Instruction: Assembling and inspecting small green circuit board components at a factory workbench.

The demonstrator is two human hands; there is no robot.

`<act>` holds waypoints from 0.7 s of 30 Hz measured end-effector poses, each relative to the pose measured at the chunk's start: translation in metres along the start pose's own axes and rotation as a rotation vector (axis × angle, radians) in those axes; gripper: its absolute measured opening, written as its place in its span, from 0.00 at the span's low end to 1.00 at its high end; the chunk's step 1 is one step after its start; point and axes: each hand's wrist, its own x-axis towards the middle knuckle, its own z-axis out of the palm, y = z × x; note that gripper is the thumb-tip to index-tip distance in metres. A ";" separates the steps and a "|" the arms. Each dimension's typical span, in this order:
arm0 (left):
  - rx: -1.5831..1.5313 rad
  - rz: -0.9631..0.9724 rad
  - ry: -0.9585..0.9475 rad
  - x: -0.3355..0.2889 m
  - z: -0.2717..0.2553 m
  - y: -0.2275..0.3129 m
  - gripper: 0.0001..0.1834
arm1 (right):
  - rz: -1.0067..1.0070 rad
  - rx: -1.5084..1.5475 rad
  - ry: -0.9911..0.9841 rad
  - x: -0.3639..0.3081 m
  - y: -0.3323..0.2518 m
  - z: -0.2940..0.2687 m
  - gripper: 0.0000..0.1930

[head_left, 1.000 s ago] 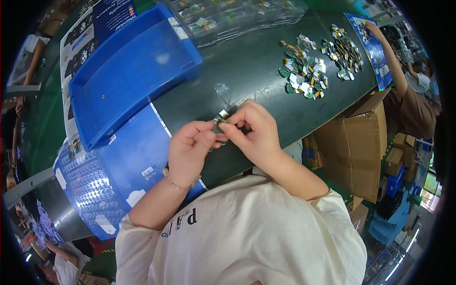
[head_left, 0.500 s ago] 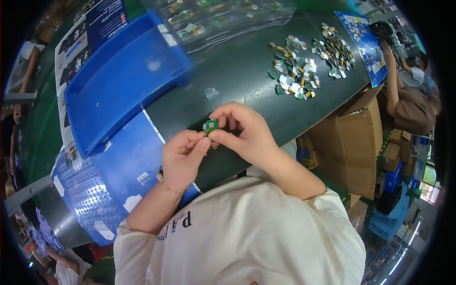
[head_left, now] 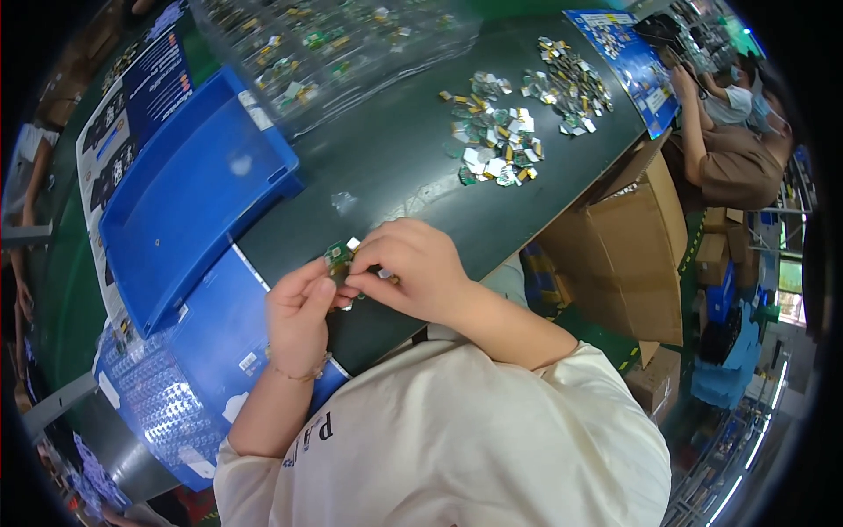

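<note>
A small green circuit board is pinched between the thumb and fingers of my left hand, above the dark table near its front edge. My right hand meets it from the right, thumb and fingers curled together by the board. At its fingertips a small white-faced part sticks up; I cannot tell whether it is joined to the board. Other small bits show under the right fingers, mostly hidden. Beyond my hands lies a loose pile of small boards with white and yellow parts.
A blue plastic bin stands at the left on printed cardboard. Bubble wrap lies nearer me. Clear trays of boards are at the back, a second pile farther right. A cardboard box stands beside the table; a co-worker sits beyond.
My view has shifted, so the table items appear farther left. The board has turned in my left fingers, and the white-faced part now shows beside it at my right fingertips.
</note>
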 end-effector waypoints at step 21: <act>0.170 0.122 0.052 -0.003 0.005 -0.007 0.09 | -0.063 -0.161 0.086 -0.002 0.000 0.001 0.09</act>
